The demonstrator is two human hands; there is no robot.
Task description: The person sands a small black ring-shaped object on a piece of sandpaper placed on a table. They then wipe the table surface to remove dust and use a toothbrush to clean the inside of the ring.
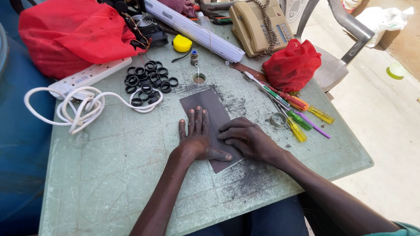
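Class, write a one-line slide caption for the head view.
Left hand and right hand press flat on dark sandpaper sheet atop green table.

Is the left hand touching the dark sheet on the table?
Touching: the head view shows the left hand lying flat with its fingers on the dark sheet.

A dark grey rectangular sheet of sandpaper is lying flat on the desk, its long side running from eleven o'clock toward five o'clock. Its near half is lying covered, its far corner showing bare.
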